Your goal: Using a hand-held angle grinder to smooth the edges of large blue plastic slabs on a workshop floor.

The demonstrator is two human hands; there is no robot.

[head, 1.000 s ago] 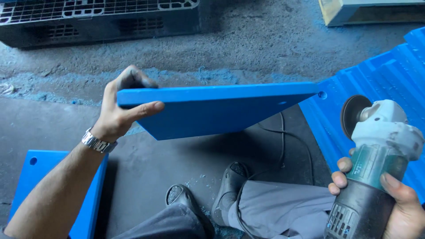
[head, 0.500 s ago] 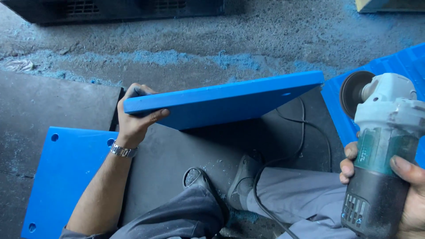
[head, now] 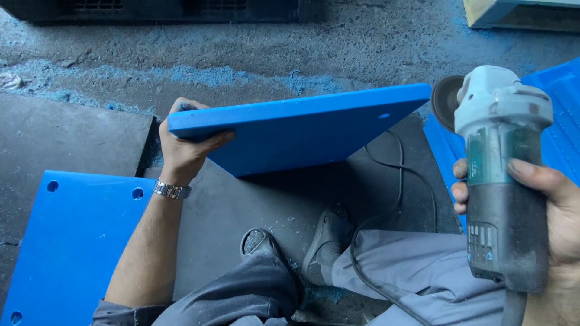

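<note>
My left hand (head: 184, 148) grips the left end of a thick blue plastic board (head: 302, 130), holding it tilted up off the ground; a small hole shows near its right corner. A metal watch sits on that wrist. My right hand (head: 547, 211) holds an angle grinder (head: 501, 175) upright by its dark body, its dark disc (head: 446, 102) just right of the board's right corner, not touching it. The grinder's black cable (head: 393, 187) loops down across the grey mat to my legs.
A flat blue panel with holes (head: 66, 241) lies at lower left. More blue ribbed sheets (head: 559, 115) lie at right. My grey trouser legs and dark shoes (head: 326, 241) rest on a grey mat. Blue dust covers the concrete floor (head: 241, 60). A dark pallet (head: 151, 9) stands at the top.
The view has shifted so the board and my left hand sit more central. The grinder in my right hand has come closer to the board's right corner.
</note>
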